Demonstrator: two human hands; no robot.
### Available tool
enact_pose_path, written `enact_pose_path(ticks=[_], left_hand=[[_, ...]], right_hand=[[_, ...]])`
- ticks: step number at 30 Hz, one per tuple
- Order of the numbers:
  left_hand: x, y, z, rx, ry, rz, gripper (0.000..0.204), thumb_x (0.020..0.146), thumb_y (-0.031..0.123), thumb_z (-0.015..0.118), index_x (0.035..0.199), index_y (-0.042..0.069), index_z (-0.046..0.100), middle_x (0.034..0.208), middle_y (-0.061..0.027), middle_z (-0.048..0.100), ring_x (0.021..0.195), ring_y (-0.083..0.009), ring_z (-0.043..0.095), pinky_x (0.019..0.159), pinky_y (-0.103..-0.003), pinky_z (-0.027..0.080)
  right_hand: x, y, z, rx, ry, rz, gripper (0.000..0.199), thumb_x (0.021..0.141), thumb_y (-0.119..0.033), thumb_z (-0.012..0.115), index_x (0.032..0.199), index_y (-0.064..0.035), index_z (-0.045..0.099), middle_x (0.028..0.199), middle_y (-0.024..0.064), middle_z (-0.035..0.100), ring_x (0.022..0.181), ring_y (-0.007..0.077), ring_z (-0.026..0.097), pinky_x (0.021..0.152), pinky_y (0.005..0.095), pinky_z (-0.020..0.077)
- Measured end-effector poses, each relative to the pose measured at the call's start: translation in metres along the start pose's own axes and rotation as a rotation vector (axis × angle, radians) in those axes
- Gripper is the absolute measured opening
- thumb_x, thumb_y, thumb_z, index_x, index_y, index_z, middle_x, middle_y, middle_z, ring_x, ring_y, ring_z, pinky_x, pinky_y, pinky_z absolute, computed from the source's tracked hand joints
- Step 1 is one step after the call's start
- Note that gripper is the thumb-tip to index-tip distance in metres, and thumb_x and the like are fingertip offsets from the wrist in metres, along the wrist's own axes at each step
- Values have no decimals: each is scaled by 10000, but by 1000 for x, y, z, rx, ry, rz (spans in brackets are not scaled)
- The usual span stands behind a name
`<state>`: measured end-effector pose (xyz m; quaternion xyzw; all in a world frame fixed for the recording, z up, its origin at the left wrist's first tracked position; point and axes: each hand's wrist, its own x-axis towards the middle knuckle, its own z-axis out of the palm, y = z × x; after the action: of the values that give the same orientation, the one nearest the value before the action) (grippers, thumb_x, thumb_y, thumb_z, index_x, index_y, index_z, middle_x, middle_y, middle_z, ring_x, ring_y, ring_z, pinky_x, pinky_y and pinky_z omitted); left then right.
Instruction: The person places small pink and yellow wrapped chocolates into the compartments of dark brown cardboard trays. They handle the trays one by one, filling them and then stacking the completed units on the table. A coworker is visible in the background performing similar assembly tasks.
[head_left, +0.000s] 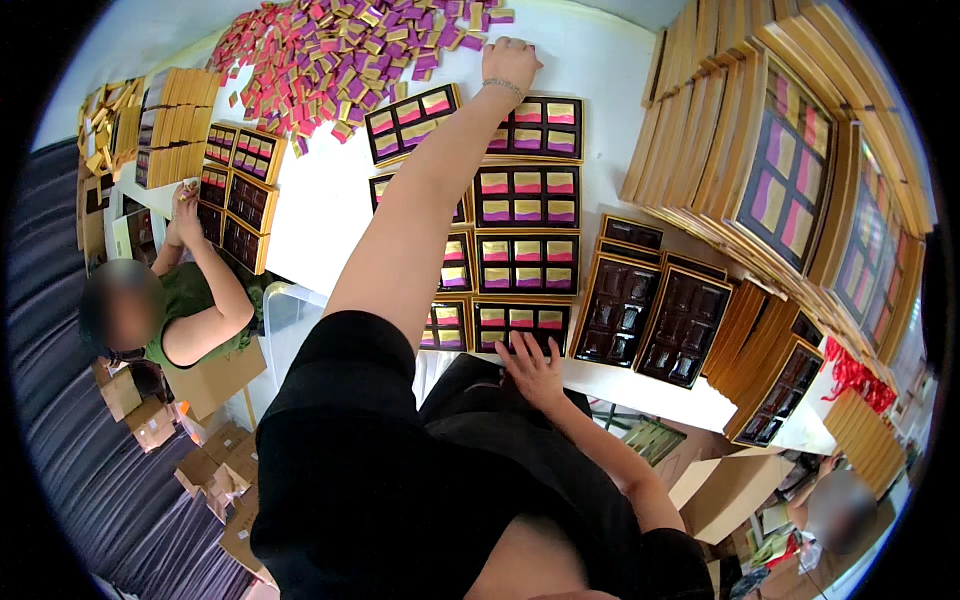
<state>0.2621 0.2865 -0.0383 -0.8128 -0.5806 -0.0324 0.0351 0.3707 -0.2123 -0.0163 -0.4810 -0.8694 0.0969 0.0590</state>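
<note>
The left hand [510,68] is extended across the white table [610,70], near the right end of the pile of wrapped pieces [350,60], with its fingers curled; whether it grasps a piece cannot be told. The right hand [536,374] is released, its fingers spread over the near row of the dark box [487,339], which lies at the table's near edge with 3 pieces in its far row. Unfilled boxes [683,320] lie to the right of this box.
</note>
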Motion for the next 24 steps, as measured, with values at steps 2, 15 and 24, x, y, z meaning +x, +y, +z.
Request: enact_pose_path(ticks=[2, 15, 24], left_hand=[[3, 9, 1, -107, -113, -82, 275, 860, 326, 587, 982, 104, 694, 1117, -54, 649, 1087, -262, 581, 914, -416, 467], [-340, 76, -81, -782, -184, 838, 272, 832, 72, 601, 1100, 82, 643, 1168, -62, 622, 1099, -224, 595, 904, -314, 518], [-413, 119, -66, -623, 37, 650, 295, 816, 120, 639, 1088, 5, 640, 1202, -90, 613, 1177, -224, 554, 951, -333, 487]], right_hand=[[-2, -2, 0, 49, 2, 10, 580, 831, -262, 575, 1390, -248, 424, 1399, 56, 408, 1285, 232, 369, 1023, 548, 291], [-83, 6, -49, 266, -29, 347, 609, 788, -150, 659, 1348, -87, 427, 1392, 141, 402, 1297, 289, 391, 1058, 560, 251], [-68, -13, -44, 218, 24, 360, 664, 765, -87, 651, 1357, 22, 371, 1426, 198, 354, 1316, 357, 359, 1074, 504, 297]])
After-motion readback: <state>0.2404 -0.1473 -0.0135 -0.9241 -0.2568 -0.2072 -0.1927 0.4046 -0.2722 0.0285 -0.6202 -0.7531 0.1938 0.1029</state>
